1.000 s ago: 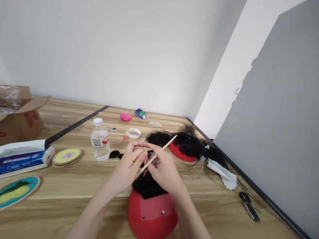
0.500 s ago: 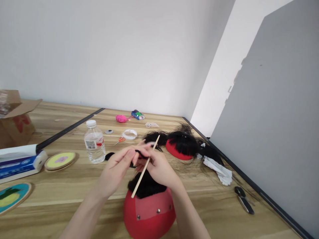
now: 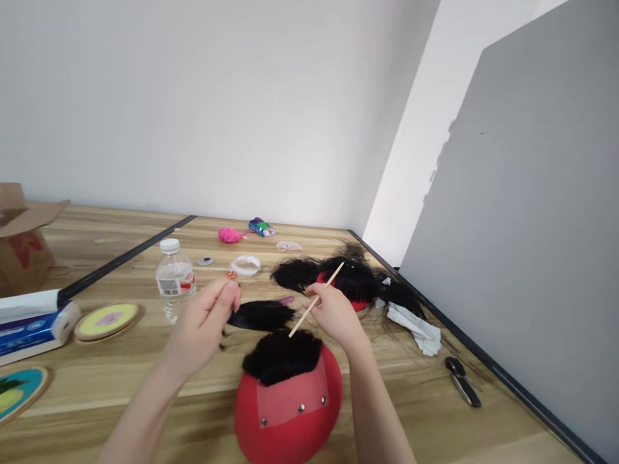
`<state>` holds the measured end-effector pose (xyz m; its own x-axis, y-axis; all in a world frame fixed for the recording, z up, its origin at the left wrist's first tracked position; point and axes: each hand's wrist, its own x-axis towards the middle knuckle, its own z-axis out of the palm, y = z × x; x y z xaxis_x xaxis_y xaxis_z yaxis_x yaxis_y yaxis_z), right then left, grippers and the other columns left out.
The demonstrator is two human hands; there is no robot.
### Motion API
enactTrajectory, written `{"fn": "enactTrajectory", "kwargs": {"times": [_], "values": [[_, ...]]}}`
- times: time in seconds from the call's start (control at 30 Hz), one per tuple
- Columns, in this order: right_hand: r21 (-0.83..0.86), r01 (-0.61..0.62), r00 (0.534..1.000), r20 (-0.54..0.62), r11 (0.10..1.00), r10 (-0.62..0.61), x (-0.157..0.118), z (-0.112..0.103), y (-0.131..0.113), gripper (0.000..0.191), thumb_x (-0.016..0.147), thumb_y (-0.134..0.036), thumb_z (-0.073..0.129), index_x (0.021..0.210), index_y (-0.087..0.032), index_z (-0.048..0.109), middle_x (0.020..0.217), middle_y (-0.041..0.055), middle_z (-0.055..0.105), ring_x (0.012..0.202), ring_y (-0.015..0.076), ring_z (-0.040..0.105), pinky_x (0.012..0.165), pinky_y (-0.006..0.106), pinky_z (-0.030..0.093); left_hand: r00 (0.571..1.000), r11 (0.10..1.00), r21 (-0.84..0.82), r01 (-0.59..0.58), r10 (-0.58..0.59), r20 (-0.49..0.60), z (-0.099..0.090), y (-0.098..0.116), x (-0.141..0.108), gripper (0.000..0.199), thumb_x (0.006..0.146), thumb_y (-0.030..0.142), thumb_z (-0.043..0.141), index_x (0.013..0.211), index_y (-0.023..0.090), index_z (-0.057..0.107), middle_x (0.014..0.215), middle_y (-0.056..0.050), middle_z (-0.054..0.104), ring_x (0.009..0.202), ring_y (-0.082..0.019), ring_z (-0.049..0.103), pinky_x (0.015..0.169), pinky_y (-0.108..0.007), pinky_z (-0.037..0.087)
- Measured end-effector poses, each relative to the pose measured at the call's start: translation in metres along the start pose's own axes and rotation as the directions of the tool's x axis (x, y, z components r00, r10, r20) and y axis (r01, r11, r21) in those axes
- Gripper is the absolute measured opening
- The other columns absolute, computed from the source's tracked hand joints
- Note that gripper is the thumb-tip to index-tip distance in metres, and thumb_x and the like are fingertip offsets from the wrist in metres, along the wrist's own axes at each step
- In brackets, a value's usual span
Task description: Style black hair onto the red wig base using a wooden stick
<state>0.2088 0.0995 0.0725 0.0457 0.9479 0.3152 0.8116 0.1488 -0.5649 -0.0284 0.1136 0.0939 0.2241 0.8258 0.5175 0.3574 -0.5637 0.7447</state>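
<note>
My left hand (image 3: 206, 319) is closed in a pinch left of the middle, with small dark wisps showing below its fingers. In my right hand (image 3: 331, 312) a thin wooden stick (image 3: 304, 317) slants up to the right. Below the hands stands a red dome (image 3: 290, 441) with a clear pinned strip (image 3: 294, 396) and black hair (image 3: 283, 354) on its top. Behind it lies a flat black hair bundle (image 3: 264, 315) with a purple tie (image 3: 286, 300). A second red dome (image 3: 358, 305), largely under black hair (image 3: 353, 280), sits beyond my right hand.
A water bottle (image 3: 173, 277) stands beyond my left hand. On the left are a tissue pack (image 3: 36, 330), a yellow disc (image 3: 107, 320) and a cardboard box (image 3: 24, 258). A white cloth (image 3: 416, 328) and a black-handled tool (image 3: 464, 381) lie on the right.
My hands have come apart, the left moving left and the right moving right with the stick. The hair bundle behind the dome now shows. The view has shifted slightly.
</note>
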Motion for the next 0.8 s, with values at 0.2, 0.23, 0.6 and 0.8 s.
{"fn": "enactTrajectory", "kwargs": {"times": [0.2, 0.23, 0.6, 0.8], "values": [[-0.161, 0.052, 0.990, 0.135, 0.986, -0.030, -0.010, 0.004, -0.023, 0.019, 0.082, -0.018, 0.058, 0.100, -0.021, 0.066, 0.093, 0.0065, 0.071, 0.088, 0.0203, 0.065, 0.070, 0.025, 0.043, 0.920, 0.929, -0.273, -0.248, 0.314, 0.233, 0.044, 0.022, -0.022, 0.038, 0.097, 0.028, 0.031, 0.062, 0.021, 0.043, 0.060, 0.000, 0.045, 0.065, -0.016, 0.049, 0.079, -0.034, 0.046], [-0.193, 0.053, 0.989, 0.148, 0.980, -0.024, -0.010, 0.003, -0.026, 0.020, 0.083, -0.018, 0.057, 0.100, -0.021, 0.065, 0.092, 0.0068, 0.071, 0.087, 0.0209, 0.065, 0.069, 0.025, 0.042, 0.895, 0.911, -0.293, -0.290, 0.367, 0.254, 0.050, 0.023, -0.025, 0.037, 0.097, 0.026, 0.030, 0.063, 0.021, 0.043, 0.059, 0.001, 0.045, 0.065, -0.016, 0.048, 0.085, -0.036, 0.046], [-0.395, 0.028, 0.978, 0.203, 0.918, 0.057, -0.011, 0.004, -0.040, 0.027, 0.086, -0.016, 0.047, 0.108, -0.018, 0.062, 0.091, 0.0125, 0.071, 0.082, 0.0250, 0.067, 0.063, 0.029, 0.043, 0.657, 0.683, 0.006, -0.731, 0.700, 0.280, 0.073, 0.026, -0.034, 0.023, 0.086, 0.006, 0.039, 0.070, 0.018, 0.050, 0.065, -0.003, 0.049, 0.064, -0.017, 0.041, 0.076, -0.041, 0.047], [-0.378, 0.033, 0.975, 0.215, 0.925, 0.052, -0.009, 0.006, -0.040, 0.024, 0.085, -0.015, 0.048, 0.104, -0.015, 0.063, 0.090, 0.0145, 0.071, 0.085, 0.0274, 0.067, 0.068, 0.032, 0.046, 0.630, 0.637, 0.050, -0.770, 0.745, 0.219, 0.084, 0.024, -0.039, 0.025, 0.085, 0.003, 0.039, 0.069, 0.017, 0.051, 0.064, -0.004, 0.050, 0.062, -0.016, 0.039, 0.070, -0.037, 0.045]]}}
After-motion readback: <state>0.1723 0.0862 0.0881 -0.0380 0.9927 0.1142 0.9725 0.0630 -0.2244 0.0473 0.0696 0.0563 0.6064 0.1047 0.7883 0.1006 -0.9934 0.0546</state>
